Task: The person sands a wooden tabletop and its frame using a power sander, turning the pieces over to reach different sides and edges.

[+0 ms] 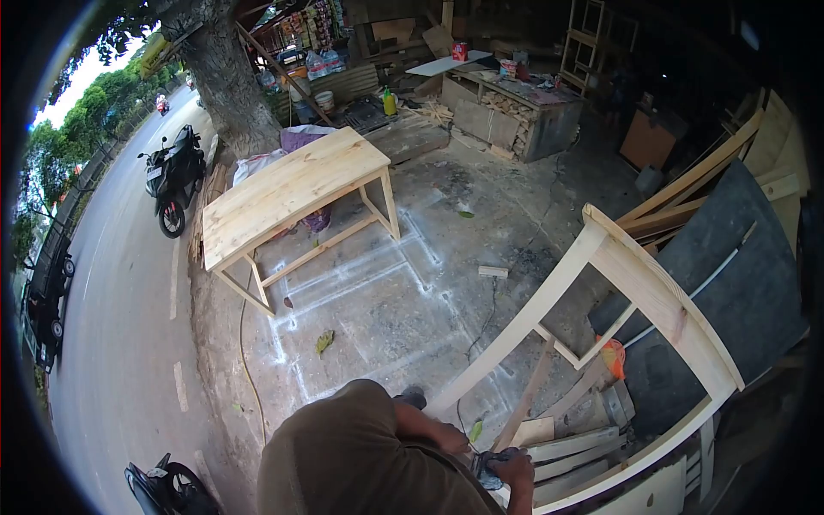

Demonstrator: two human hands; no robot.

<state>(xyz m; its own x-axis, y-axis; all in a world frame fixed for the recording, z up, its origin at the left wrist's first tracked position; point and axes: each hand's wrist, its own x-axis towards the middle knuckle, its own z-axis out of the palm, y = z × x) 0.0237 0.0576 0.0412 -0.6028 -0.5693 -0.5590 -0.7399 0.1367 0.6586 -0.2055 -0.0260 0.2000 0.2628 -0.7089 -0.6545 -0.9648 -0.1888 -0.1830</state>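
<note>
Below the head camera, a brown-clad shoulder and back (360,455) fill the bottom centre. My right hand (513,468) is wrapped round a dark hand-held tool (487,470) near the bottom edge. My left hand (453,439) is just left of the tool; its fingers are hidden, and whether it touches the tool cannot be made out. A thin dark cable (468,350) runs across the floor near my hands. Right of them stands a tilted pale wooden frame (669,300), its long light rails curved by the lens.
A pale wooden table (296,189) stands at upper left on chalky concrete. Planks (575,446) and a dark sheet (712,283) lie right. A motorcycle (176,180) is parked by the road (129,309). Behind are a tree trunk (227,77) and a cluttered workbench (515,112).
</note>
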